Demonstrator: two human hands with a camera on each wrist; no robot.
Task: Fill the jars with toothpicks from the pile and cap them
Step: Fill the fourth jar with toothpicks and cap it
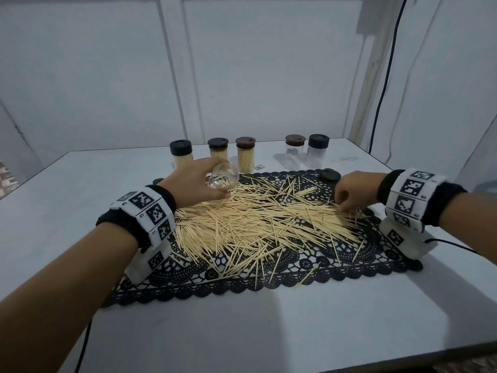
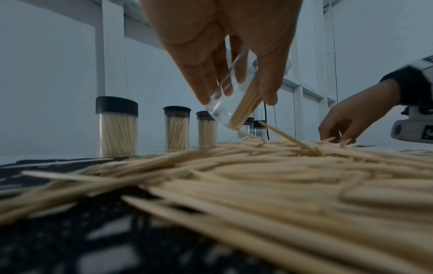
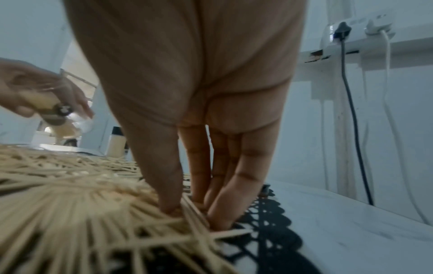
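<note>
A loose pile of toothpicks (image 1: pixel 258 219) lies spread over a black lace mat (image 1: pixel 336 267). My left hand (image 1: pixel 212 188) grips a clear uncapped jar (image 1: pixel 224 175) tilted above the pile's back left. The left wrist view shows a small bunch of toothpicks inside the jar (image 2: pixel 234 100). My right hand (image 1: pixel 343 204) is at the pile's right edge. There its thumb and fingertips (image 3: pixel 171 207) pinch a few toothpicks against the mat. A loose black cap (image 1: pixel 330 174) lies on the mat's back right edge.
Three capped jars full of toothpicks (image 1: pixel 218 149) stand in a row behind the mat. Two capped empty jars (image 1: pixel 318 148) stand to their right. A white wall closes the back, with a dark cable (image 1: pixel 382 90) hanging at the right. The white table (image 1: pixel 242 332) stretches in front.
</note>
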